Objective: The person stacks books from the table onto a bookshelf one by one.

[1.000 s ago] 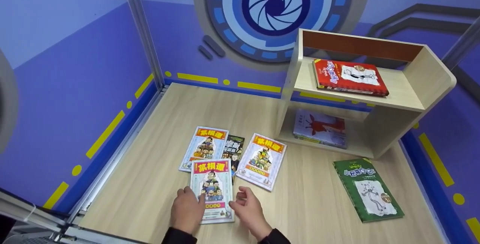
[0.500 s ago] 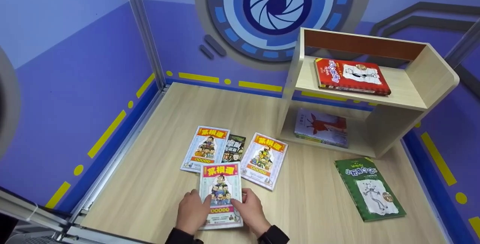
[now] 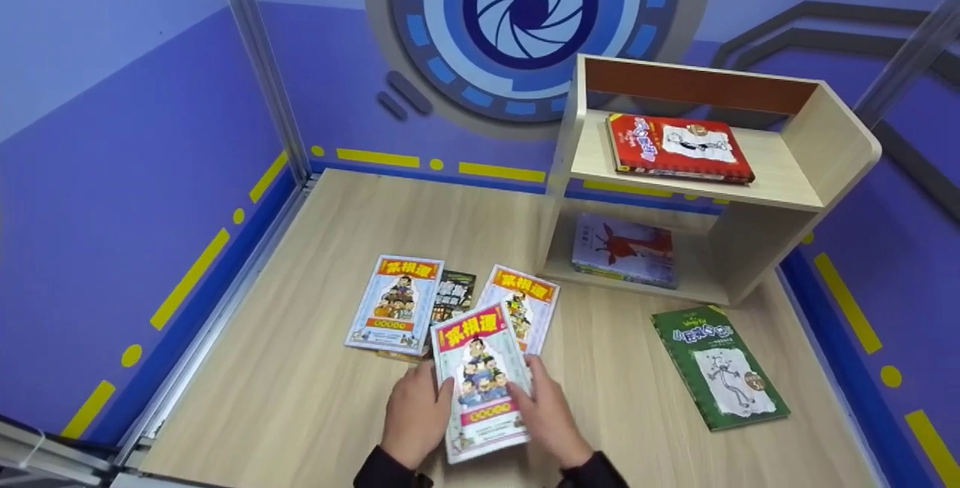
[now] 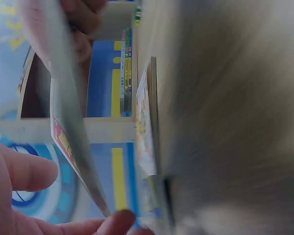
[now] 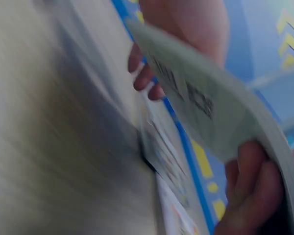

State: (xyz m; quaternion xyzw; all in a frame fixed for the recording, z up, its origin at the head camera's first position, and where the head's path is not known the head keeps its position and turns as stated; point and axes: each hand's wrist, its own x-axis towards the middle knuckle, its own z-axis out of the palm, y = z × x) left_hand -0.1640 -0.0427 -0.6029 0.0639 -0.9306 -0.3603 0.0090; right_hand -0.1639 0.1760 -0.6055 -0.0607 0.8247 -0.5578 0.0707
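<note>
My right hand [image 3: 551, 413] grips a comic book [image 3: 484, 390] with a pink title band, thumb on the cover and fingers curled behind. The book is tilted above the table, its barcoded back [image 5: 201, 103] facing the right wrist view. At its left edge is my left hand [image 3: 416, 413]; in the left wrist view its thumb [image 4: 32, 171] stands apart from the cover and its fingers are spread at the edge. Beyond lie two similar comics with orange title bands, one at the left [image 3: 397, 304] and one partly covered at the right [image 3: 536, 297], with a dark book [image 3: 457, 293] between them.
A wooden two-tier shelf [image 3: 799, 162] stands at the back right. A red book [image 3: 679, 149] lies on its upper board, and a stack with a giraffe cover [image 3: 622, 248] lies below. A green book [image 3: 720, 368] lies at the table's right. Patterned walls enclose the table [image 3: 247, 398].
The pink-banded comic has been lifted off the table, moved right and turned clockwise. My right hand has taken hold of its right edge, and the left hand has followed.
</note>
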